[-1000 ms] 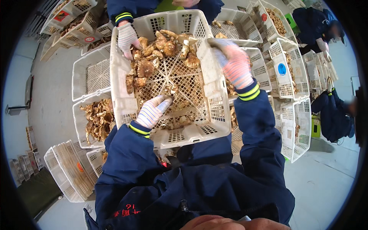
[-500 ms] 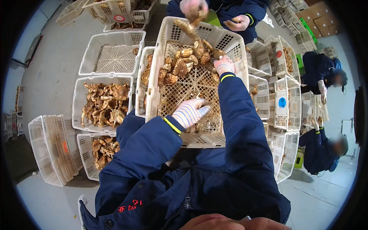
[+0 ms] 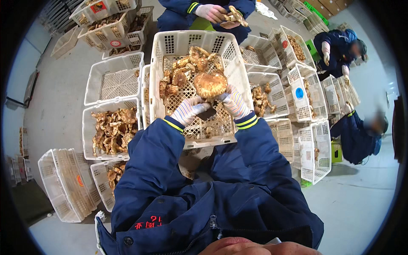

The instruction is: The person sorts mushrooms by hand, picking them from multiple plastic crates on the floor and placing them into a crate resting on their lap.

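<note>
A large brown mushroom (image 3: pixel 210 85) with a broad, cracked cap is held up above the white plastic crate (image 3: pixel 238 68) in front of me. My right hand (image 3: pixel 235 103), in a striped knit glove, grips it at the cap's lower right edge. From the lower left, my left hand (image 3: pixel 188 110), gloved alike, closes its fingers at the underside of the same mushroom. Something dark shows between the two hands; I cannot tell what it is. Several smaller mushrooms (image 3: pixel 179 77) lie in the far left part of the crate, with crumbs on its slatted bottom.
Left stand a crate of mushrooms (image 3: pixel 114 131), a bare-bottomed crate (image 3: pixel 121 85) and nested crates (image 3: pixel 68 182). More crates (image 3: pixel 265 95) line the right side. Across from me a co-worker's gloved hands (image 3: pixel 211 13) hold a mushroom; two other people work at right.
My right hand has come back from the mushroom pile with the large mushroom, and my left hand has joined it. My view has shifted; the co-worker's hands are now together at a mushroom.
</note>
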Demonstrator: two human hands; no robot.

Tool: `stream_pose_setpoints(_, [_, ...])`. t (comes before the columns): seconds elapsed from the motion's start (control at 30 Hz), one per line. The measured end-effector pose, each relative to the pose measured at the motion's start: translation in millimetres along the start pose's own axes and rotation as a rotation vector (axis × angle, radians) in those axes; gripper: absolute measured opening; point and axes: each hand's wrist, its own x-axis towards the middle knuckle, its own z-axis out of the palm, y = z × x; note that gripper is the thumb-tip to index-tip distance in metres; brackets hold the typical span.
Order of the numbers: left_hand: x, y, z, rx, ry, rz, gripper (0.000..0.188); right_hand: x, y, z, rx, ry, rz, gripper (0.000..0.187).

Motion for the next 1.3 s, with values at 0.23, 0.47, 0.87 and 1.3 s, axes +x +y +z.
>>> stream_pose_setpoints(0.23, [0,-11,1,0.054,0.179,0.062,0.026,-25,55,18,0.181,0.261,-0.026,0.045])
stream_pose_setpoints(0.47, [-2,-15,13,0.034,0.131,-0.006,0.031,-24,69,5,0.229,0.347,0.039,0.042])
stream_pose_setpoints(0.87, [7,14,0,0.048,0.383,-0.014,0.031,6,91,-26,-0.485,0.165,-0.026,0.039])
stream_pose_setpoints(1.3, [-400,27,-102,0.201,1.498,0.039,0.019,-115,24,14,-1.175,0.054,-0.179,0.025])
